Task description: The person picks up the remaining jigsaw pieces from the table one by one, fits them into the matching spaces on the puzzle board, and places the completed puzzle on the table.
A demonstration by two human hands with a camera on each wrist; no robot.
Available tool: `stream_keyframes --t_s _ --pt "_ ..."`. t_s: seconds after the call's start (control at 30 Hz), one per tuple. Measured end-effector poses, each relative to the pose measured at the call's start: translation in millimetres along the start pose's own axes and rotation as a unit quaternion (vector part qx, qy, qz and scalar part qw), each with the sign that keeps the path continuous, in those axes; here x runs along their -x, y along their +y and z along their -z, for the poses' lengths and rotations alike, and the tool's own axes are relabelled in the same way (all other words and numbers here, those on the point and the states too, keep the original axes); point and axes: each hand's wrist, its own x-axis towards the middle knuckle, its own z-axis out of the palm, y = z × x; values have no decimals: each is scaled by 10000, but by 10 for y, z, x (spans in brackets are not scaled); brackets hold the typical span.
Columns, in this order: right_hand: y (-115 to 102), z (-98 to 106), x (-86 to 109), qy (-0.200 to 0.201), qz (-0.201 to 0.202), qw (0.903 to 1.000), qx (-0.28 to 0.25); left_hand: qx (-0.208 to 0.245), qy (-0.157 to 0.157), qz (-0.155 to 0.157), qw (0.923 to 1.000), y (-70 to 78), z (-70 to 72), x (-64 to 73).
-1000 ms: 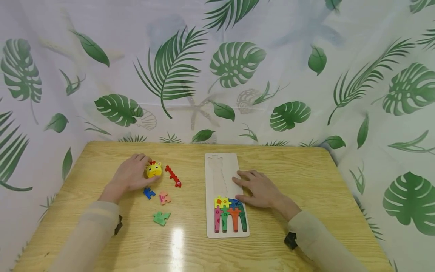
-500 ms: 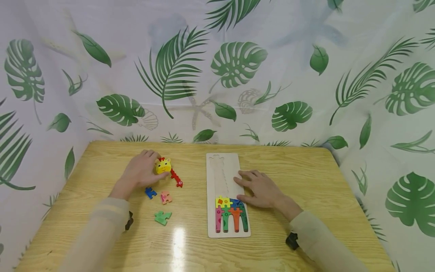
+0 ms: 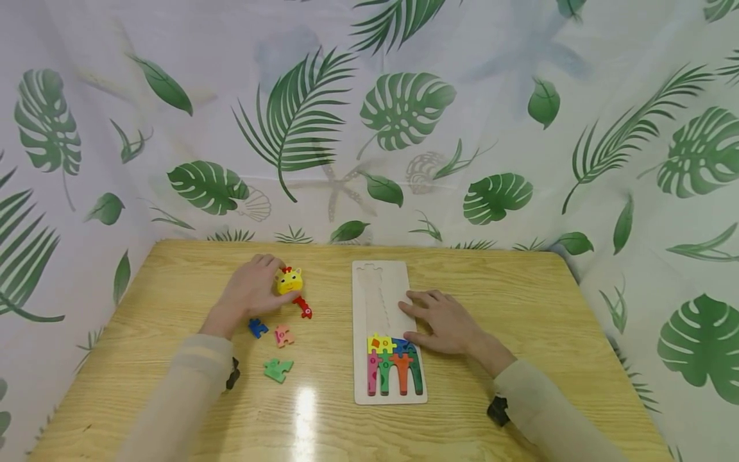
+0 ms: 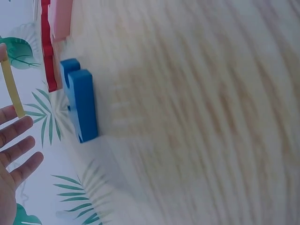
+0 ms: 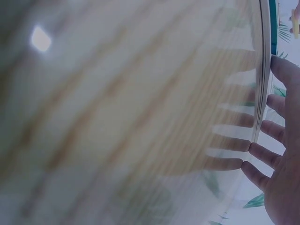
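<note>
My left hand (image 3: 251,289) pinches a yellow giraffe-head puzzle piece (image 3: 289,281) between thumb and fingers, above the table. In the left wrist view the piece (image 4: 11,86) shows edge-on, raised off the wood. Just beyond it lies a red strip-shaped puzzle piece (image 3: 303,308), partly hidden by the hand. A pale wooden puzzle board (image 3: 361,378) lies to the right, its lower part filled with coloured leg and body pieces and its long neck recess bare. With fingers spread, my right hand (image 3: 444,324) rests along the board's right edge.
Below my left hand lie a blue puzzle piece (image 3: 257,328), a pink puzzle piece (image 3: 283,335) and a green puzzle piece (image 3: 279,370). The wooden table (image 3: 508,276) ends at a leaf-patterned cloth (image 3: 323,128) behind and at both sides.
My left hand has moved rightward with the giraffe-head piece, which now covers the upper part of the red piece. The right hand has stayed at the board's edge.
</note>
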Motion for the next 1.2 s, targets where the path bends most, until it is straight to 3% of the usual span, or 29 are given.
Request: stream_keyframes --t_s 0.43,1.2 --pt "-26 33 13 -2 -4 10000 -39 -14 131 -275 9995 195 -12 -112" --pt "2 4 -3 -21 7 10000 49 -93 -65 -433 9990 430 -113 -313"
